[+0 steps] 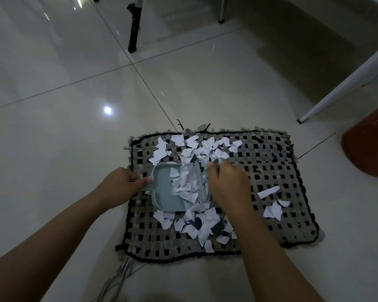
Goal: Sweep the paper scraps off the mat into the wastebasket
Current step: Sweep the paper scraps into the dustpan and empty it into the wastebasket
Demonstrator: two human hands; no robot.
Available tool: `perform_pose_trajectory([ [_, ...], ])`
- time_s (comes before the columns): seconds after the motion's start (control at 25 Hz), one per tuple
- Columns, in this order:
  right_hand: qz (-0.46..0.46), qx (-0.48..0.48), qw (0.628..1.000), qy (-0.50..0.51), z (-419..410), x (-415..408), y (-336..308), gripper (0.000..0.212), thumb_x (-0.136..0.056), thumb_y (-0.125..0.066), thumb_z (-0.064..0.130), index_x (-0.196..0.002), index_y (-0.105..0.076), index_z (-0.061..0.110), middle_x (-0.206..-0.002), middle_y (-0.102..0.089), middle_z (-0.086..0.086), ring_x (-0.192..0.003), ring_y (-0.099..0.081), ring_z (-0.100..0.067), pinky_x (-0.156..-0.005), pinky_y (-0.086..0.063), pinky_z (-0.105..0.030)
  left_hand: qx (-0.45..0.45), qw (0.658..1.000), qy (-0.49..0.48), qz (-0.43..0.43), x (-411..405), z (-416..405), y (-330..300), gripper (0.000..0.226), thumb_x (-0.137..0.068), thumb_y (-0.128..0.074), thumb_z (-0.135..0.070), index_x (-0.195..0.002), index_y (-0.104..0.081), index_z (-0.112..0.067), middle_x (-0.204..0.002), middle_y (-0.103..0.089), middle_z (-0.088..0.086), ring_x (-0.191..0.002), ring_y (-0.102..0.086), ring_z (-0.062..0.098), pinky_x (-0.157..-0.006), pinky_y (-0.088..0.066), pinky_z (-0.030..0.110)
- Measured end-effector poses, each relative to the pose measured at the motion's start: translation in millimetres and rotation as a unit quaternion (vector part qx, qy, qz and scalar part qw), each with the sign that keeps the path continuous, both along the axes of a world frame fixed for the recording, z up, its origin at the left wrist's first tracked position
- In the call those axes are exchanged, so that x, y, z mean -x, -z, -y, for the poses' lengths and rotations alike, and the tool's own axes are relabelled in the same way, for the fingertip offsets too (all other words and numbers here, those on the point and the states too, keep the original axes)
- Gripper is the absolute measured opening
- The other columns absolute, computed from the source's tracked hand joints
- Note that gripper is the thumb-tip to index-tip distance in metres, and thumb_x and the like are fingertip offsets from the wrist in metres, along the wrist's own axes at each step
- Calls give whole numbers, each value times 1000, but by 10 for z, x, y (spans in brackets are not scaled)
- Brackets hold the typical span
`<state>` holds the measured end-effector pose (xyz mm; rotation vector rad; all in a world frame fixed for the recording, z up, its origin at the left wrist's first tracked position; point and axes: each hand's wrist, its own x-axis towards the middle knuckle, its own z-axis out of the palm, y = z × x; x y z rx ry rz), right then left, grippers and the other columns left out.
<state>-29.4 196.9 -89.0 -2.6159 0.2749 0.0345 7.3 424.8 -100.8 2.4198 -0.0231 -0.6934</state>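
A grey and black woven mat point(275, 171) lies on the tiled floor, strewn with several white paper scraps point(196, 147). My left hand point(120, 184) grips the handle of a pale blue dustpan point(164, 188) resting on the mat's left part, with scraps piled at its mouth. My right hand point(227, 184) is closed around a small pale blue brush point(200, 177) pressed against the dustpan's open edge. More scraps point(205, 225) lie in front of the pan, and a few point(271, 208) sit to the right. A red perforated wastebasket point(369, 147) stands at the right edge.
A white slanted furniture leg point(345, 83) reaches the floor just behind the wastebasket. A black tripod leg point(133, 33) and a metal chair leg point(222, 9) stand further back. Grey cables point(120, 273) run out from under the mat's near left corner.
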Motion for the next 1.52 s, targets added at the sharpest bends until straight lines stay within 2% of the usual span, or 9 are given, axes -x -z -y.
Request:
perform_pose_trajectory([
  [0.24,47,46,996,60,402,-268,-131,31,-96,-38,24,-70,-43,10,-56,-36,1,-49,-36,-16,-44,-20,-23,34,997,-62,-28,11,-28,47,52,-90,-52,-37,-50,-35,-11,-50,-29,7,-42,-22,16,-48,-19,25],
  [0.4,74,97,989,78,647,-612,-14,23,-95,-41,17,-73,-45,11,-67,-51,-11,-67,-51,-29,-44,-17,-25,41,997,-66,-20,30,-1,91,49,-91,-50,-37,-53,-38,-8,-51,-32,9,-42,-25,16,-48,-21,26],
  [0.56,19,105,994,12,598,-753,115,28,-95,-41,17,-96,-60,-3,-95,-63,-24,-89,-57,-34,-60,-33,-30,39,996,-72,-19,35,-4,156,51,-91,-50,-38,-51,-34,-11,-52,-31,8,-45,-26,17,-50,-21,26],
  [0.72,-14,78,992,-101,355,-640,74,27,-96,-40,20,-84,-56,1,-84,-60,-15,-76,-48,-26,-60,-32,-29,43,996,-77,-29,18,-25,197,51,-91,-50,-39,-50,-34,-12,-51,-31,7,-47,-28,18,-51,-22,27],
  [0.8,-21,50,989,-138,229,-507,29,24,-96,-41,19,-75,-48,10,-71,-49,-5,-73,-43,-24,-54,-28,-28,50,995,-83,-36,14,-30,213,51,-90,-51,-39,-50,-35,-12,-51,-32,8,-49,-30,18,-52,-23,27],
  [1.0,-17,15,985,-173,-12,-247,1,27,-96,-40,23,-84,-55,5,-76,-42,1,-74,-39,-18,-57,-27,-29,60,993,-90,-41,8,-36,224,52,-90,-54,-39,-49,-35,-13,-48,-32,4,-46,-29,18,-50,-23,26],
  [1.12,-11,-22,984,-179,-59,-195,-32,24,-96,-42,24,-75,-46,13,-68,-38,3,-70,-37,-18,-60,-28,-29,58,994,-86,-39,11,-50,202,52,-89,-55,-40,-49,-35,-13,-47,-33,3,-45,-30,17,-50,-23,26],
  [1.28,4,-18,996,-92,114,-229,-112,28,-96,-40,26,-72,-47,14,-59,-39,6,-52,-37,-8,-47,-26,-23,52,995,-81,-41,46,-93,170,50,-90,-53,-41,-53,-34,-12,-51,-33,4,-39,-28,11,-47,-23,24],
  [1.52,-28,67,991,116,452,-39,-49,34,-95,-40,24,-66,-46,7,-53,-39,-1,-49,-39,-18,-45,-22,-23,19,999,-23,-19,52,-215,115,47,-90,-51,-39,-56,-46,-8,-50,-38,7,-45,-32,17,-49,-25,26],
])
